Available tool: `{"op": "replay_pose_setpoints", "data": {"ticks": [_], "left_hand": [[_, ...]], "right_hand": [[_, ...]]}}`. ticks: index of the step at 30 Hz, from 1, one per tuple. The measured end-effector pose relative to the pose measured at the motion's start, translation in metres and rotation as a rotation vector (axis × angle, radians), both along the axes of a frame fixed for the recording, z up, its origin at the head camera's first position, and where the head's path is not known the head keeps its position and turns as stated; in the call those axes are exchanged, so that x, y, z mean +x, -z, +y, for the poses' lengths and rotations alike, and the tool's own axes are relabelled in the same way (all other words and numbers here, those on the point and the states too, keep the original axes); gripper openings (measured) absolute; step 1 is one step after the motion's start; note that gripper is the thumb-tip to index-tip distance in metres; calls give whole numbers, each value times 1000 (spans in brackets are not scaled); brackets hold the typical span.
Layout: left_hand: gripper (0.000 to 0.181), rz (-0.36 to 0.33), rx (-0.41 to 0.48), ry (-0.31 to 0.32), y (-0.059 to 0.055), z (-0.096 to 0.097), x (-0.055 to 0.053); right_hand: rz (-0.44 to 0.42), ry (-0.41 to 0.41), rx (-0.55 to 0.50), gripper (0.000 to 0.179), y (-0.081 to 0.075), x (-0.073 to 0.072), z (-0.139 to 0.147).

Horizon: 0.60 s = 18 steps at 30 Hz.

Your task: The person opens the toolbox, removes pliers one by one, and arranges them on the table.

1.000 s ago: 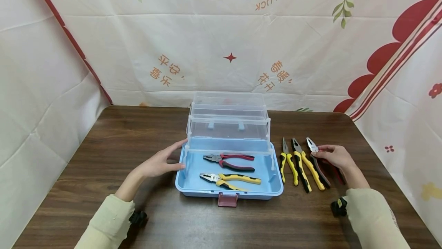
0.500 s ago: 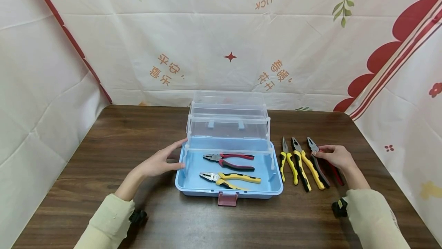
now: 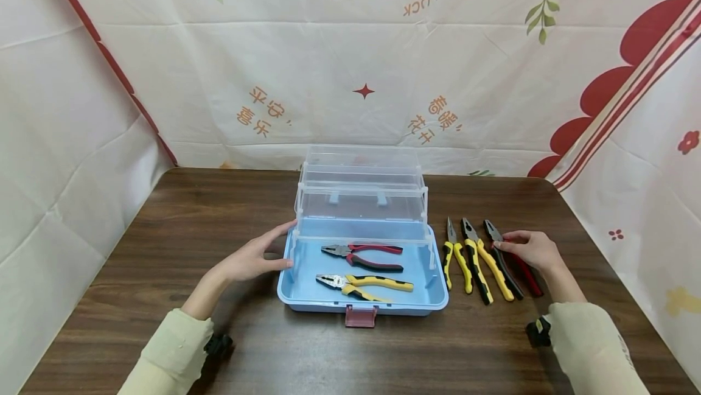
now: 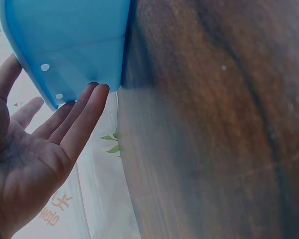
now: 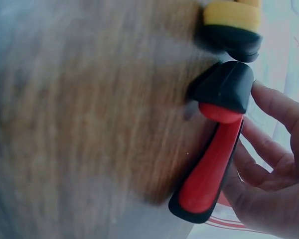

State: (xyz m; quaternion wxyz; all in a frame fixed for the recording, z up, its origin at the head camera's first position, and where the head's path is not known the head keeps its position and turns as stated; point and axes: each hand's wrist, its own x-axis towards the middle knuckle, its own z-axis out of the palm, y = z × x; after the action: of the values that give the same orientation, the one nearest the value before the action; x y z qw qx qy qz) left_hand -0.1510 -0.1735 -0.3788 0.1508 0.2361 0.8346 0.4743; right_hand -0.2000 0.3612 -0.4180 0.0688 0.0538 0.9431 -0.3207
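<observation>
My left hand [image 3: 247, 258] rests at the left end of a blue toolbox [image 3: 362, 308], fingers extended against its side wall and rim. Inside the box lie red-and-black pliers [image 3: 378, 266] and, nearer the front, yellow-and-black pliers [image 3: 380, 283]. On the right of the table, my right hand [image 3: 533, 250] pinches another pair of red-and-black pliers [image 3: 506, 267] near the pivot, its jaws facing away from me. In the right wrist view, the thumb is by the black side of one handle and the red handle [image 5: 207, 172] lies close to the fingers.
Yellow-and-black needle-nose pliers [image 3: 457, 259] and yellow-and-black pliers [image 3: 484, 267] lie side by side between the box and my right hand. Clear lid and tray parts [image 3: 362, 188] stand raised behind the box. A pink latch [image 3: 360, 316] hangs at its front. A printed cloth [image 3: 328, 60] backs the table.
The pliers at my right hand have turned and shifted slightly, their tip ending a little to the left. My left hand stays at the box.
</observation>
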Motion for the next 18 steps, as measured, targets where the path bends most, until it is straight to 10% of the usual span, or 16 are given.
{"op": "replay_pose_setpoints", "data": {"ticks": [18], "left_hand": [[71,-11,1,-4,1,0,0]], "right_hand": [[60,122,-342,63,-30,-13,3]]}}
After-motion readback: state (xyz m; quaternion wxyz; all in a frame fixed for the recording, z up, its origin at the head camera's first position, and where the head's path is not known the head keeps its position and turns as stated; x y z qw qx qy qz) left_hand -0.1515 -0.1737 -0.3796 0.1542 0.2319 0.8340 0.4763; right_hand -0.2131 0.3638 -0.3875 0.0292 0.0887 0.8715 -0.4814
